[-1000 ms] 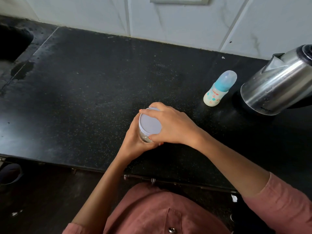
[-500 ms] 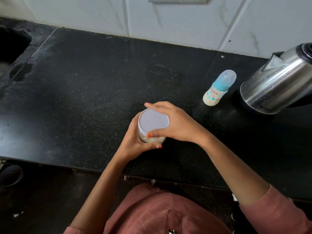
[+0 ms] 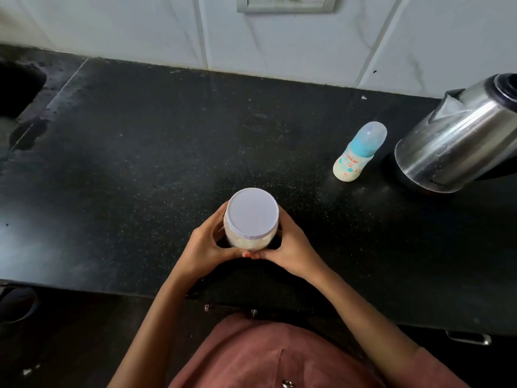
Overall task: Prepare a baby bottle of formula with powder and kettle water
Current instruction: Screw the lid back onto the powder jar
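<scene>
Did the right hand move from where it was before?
Yes. The right hand slid off the lid, toward the near edge of the counter and away from the bottle; it now grips the side of the jar.

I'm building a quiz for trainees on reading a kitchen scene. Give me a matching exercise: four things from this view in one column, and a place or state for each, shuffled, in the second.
Column one
1. powder jar
2. baby bottle
3. kettle
4. switch plate

Column two
A. mounted above the counter, at the top edge of the view
B. gripped by the left hand and the right hand, lid on
C. steel, at the far right
D. blue collar, dome cap on, standing just left of the kettle

Pairs: 1-B, 2-D, 3-C, 4-A
</scene>
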